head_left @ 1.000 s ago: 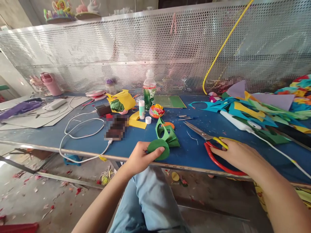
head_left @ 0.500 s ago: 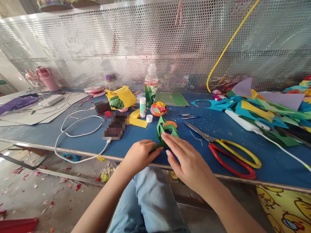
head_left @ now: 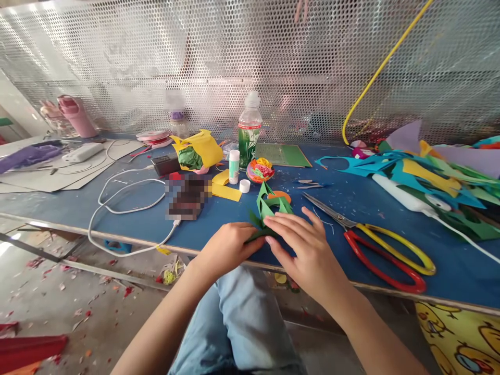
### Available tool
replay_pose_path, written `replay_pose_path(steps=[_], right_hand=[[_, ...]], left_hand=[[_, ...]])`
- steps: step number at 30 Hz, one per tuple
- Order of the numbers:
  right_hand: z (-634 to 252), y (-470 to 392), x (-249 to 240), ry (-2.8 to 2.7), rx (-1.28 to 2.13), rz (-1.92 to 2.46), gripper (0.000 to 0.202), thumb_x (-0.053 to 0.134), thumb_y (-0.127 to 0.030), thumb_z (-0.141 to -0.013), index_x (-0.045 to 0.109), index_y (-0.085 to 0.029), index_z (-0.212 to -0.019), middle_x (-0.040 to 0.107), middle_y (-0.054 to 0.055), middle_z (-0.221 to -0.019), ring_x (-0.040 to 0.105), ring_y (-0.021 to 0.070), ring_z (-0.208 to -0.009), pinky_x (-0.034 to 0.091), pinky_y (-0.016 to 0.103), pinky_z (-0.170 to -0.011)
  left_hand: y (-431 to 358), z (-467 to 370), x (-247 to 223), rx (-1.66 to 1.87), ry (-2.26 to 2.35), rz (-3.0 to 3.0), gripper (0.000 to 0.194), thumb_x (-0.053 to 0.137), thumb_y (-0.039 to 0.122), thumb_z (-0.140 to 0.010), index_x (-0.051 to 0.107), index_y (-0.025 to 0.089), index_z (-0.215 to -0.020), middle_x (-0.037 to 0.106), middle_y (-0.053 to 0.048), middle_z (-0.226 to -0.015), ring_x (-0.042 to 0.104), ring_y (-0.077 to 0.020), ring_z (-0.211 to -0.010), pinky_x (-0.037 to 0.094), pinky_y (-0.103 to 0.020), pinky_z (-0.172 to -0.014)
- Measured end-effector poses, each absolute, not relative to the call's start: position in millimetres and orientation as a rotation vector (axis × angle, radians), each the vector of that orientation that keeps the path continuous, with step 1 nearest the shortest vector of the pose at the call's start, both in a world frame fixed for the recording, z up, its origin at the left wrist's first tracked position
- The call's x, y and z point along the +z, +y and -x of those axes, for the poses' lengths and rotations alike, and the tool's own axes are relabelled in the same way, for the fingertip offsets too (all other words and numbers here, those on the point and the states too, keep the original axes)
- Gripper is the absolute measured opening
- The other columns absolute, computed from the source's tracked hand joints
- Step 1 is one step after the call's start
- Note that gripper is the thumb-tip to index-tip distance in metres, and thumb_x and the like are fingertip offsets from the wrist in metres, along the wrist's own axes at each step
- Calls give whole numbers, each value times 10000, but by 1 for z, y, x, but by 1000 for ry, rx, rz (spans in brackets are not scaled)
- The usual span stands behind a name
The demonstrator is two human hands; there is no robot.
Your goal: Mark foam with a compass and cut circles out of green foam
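My left hand (head_left: pixel 230 245) is closed on a dark green piece of paper (head_left: pixel 254 219) at the table's front edge, much of it hidden behind the fingers. From the other side my right hand (head_left: pixel 302 242) pinches the same paper between thumb and forefinger, its little finger raised. Just beyond the fingertips is a cut-out sheet of lighter green paper (head_left: pixel 264 202) with pointed edges and openings. An orange paper piece (head_left: pixel 281 196) lies behind it. Large scissors (head_left: pixel 361 229) with one red and one yellow handle rest to the right, blades partly toward the paper.
A glue stick (head_left: pixel 234 167) stands uncapped beside its white cap (head_left: pixel 244 186). Behind are a green-labelled bottle (head_left: pixel 250 133) and a colourful paper ball (head_left: pixel 260 171). A white cable (head_left: pixel 96 216) loops at left. Paper scraps (head_left: pixel 422 174) and a white glue gun (head_left: pixel 398 194) lie right.
My right hand's fingers have bent and drawn in toward the paper, with the little finger lifted. My left hand keeps its grip. The view has shifted slightly.
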State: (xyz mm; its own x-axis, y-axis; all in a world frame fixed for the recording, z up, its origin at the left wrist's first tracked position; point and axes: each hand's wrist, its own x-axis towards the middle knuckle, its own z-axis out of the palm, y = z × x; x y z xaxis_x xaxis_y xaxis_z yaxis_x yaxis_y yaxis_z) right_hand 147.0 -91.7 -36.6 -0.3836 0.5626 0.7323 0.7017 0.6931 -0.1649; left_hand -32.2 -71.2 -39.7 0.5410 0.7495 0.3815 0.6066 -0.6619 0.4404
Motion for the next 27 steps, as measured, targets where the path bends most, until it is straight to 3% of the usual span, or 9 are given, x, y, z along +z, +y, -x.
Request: replay_pose_path(steps=[5, 10, 17, 27], right_hand=[[-147, -104, -32, -1962, -238, 974, 329, 583, -202, -832, 522, -193, -1155, 666, 89, -1050, 603, 214, -978, 426, 382, -852], [-143, -119, -30, -2171, -320, 948, 670, 648, -382, -780, 365, -111, -1324, 560, 172, -1244, 518, 278, -1131, 386, 427, -897], [-138, -116, -22, -2312, -326, 901, 478, 569, -202, -814, 439, -116, -1266, 619, 126, -1173, 570, 223, -1064, 388, 380, -883], [-138, -124, -27, -2259, -190, 879, 560, 634, -305, -776, 419, -157, -1271, 629, 120, -1134, 597, 238, -995, 431, 406, -858]], left_hand=[[-81, 34, -30, 896, 981, -2058, 368, 523, 380, -854, 482, 138, -580, 356, 45, -555, 315, -74, -539, 261, -210, -493], [-95, 32, -27, 898, 928, -1734, 413, 556, 412, -813, 371, 152, -552, 284, 45, -573, 255, -65, -544, 216, -200, -462], [-110, 27, -22, 860, 1118, -1831, 368, 529, 303, -806, 318, 157, -543, 271, 52, -552, 257, -67, -550, 208, -194, -471], [-116, 29, -26, 797, 887, -1527, 346, 566, 395, -804, 451, 138, -603, 340, 57, -563, 271, -63, -536, 256, -188, -471]])
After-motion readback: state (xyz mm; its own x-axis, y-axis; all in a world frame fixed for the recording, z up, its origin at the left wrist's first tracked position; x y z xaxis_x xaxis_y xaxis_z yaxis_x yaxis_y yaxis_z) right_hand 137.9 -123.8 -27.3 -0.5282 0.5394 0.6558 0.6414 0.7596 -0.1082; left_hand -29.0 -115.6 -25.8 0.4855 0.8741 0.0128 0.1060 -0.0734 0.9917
